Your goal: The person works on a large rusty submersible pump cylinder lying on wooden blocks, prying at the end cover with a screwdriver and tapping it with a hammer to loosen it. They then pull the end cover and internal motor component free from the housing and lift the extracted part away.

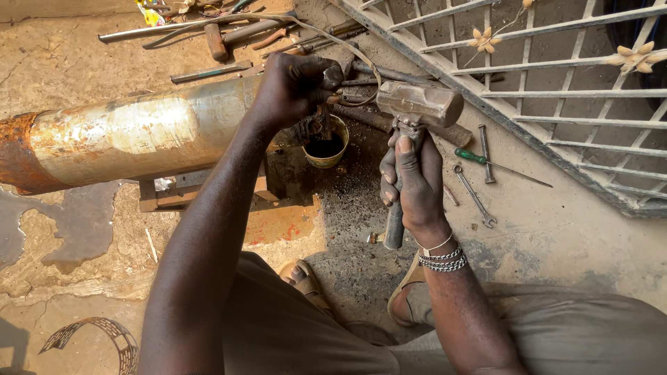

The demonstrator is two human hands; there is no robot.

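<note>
My right hand grips the metal handle of a heavy sledge hammer, its worn steel head raised level with the end of a large rusty cylinder. My left hand is closed around a dark chisel-like tool held against the cylinder's open end. Just below that end sits a small yellow-rimmed tin with dark contents. The cylinder rests on a low support on the dirt floor.
A white metal grille with flower ornaments leans at the right. A green-handled screwdriver, spanners and a bolt lie on the ground beside it. Rods, a wooden-handled hammer and scrap lie at the top. My sandalled feet are below.
</note>
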